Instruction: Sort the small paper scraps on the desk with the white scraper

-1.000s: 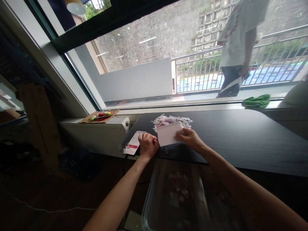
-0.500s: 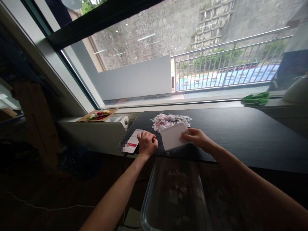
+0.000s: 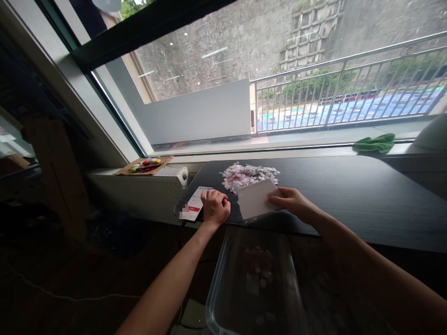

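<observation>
Notably, the right hand (image 3: pixel 292 201) grips a white card (image 3: pixel 254 201) just below frame centre, shifted rightward within the second, leaving more of the paper-scrap pile (image 3: pixel 242 174) uncovered; the left hand (image 3: pixel 215 207) is bent beside the smartphone (image 3: pixel 195 203), any hold undetermined.

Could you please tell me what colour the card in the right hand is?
Plain white; the card shows in the head view.

R grip (image 3: pixel 291 201) + white card (image 3: pixel 255 199) | moved R vs 1s ago | passer-by outside gone

No text is legible (the phone (image 3: pixel 195 203) shows tiny print).
</observation>
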`<state>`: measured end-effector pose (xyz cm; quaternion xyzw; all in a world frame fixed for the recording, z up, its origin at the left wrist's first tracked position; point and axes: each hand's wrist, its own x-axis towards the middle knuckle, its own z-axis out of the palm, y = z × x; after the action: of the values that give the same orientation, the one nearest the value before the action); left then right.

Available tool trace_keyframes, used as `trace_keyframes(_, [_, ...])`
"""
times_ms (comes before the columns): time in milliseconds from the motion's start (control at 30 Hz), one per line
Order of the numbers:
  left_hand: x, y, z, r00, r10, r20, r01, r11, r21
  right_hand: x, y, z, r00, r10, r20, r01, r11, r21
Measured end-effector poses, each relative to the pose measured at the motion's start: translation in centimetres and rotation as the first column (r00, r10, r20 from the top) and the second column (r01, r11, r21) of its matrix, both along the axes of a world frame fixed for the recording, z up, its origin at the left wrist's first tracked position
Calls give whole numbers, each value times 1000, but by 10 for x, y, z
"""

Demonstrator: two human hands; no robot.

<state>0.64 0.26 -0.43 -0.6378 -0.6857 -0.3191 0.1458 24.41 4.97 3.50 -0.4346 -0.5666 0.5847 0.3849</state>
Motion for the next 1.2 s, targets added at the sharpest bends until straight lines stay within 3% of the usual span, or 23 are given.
trace_keyframes(133, [0, 0, 0, 1000, 4, -11, -4, 1000, 6, 7, 3, -8, 999, -39, 24, 39, 999, 22])
trace_keyframes(367, [1, -2, 1, 1000, 2, -20, -2, 1000, 14, 13, -2, -4, 992, 113, 48, -114, 994, 5])
trace_keyframes(633, [1, -1, 1, 1000, -4, 16, 4, 1000, 8, 0, 0, -6, 998, 47, 32, -49, 997, 65])
trace_keyframes(733, [1, -1, 0, 1000, -6, -4, 6, 1000, 14, 7, -1, -7, 997, 69, 41, -71, 996, 51])
trace_keyframes(867, [0, -1, 0, 1000, -5, -15, 5, 1000, 15, 22, 1, -1, 999, -43, 31, 41, 997, 62])
trace_keyframes(967, [0, 0, 0, 1000, -5, -15, 6, 1000, 12, 25, 3, 2, 996, -56, 72, 51, 997, 66])
trace_keyframes(1067, [0, 0, -1, 1000, -1, -18, 1, 1000, 14, 15, 6, 1, 991, -105, 80, 87, 975, 206])
trace_keyframes(1200, [0, 1, -2, 1000, 1, -5, -1, 1000, -1, -4, 13, -2, 965, -226, 132, 140, 872, 469])
